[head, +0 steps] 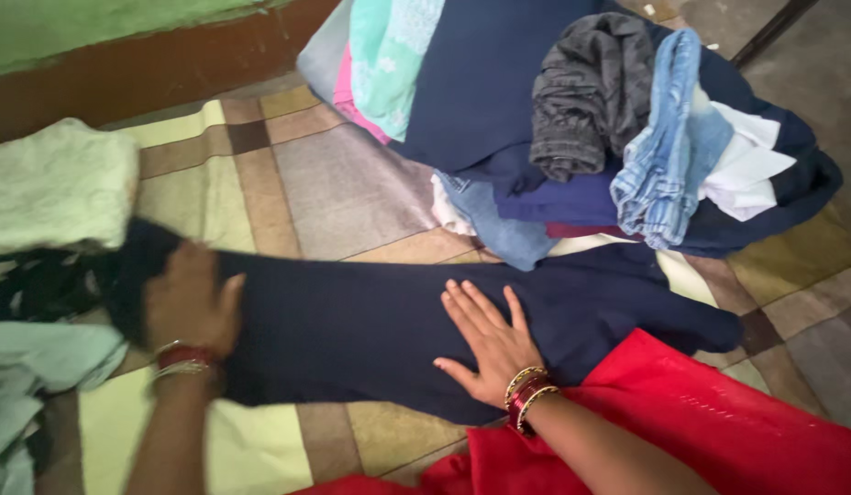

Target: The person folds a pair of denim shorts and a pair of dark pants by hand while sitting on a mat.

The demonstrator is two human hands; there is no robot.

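Navy garment stretched flat across the checked mat, and both hands are on it. Right hand lies palm down near the garment's middle, fingers spread apart and flat, clamped on nothing. Left hand sits at the garment's left end, blurred; whether those fingers pinch the cloth or just press it, cannot tell. Red cloth lies just below the garment, touching its right part. Above the garment's right end, a heap of clothes: navy, grey, denim, white. Pale green folded cloth lies beyond the garment's left end.
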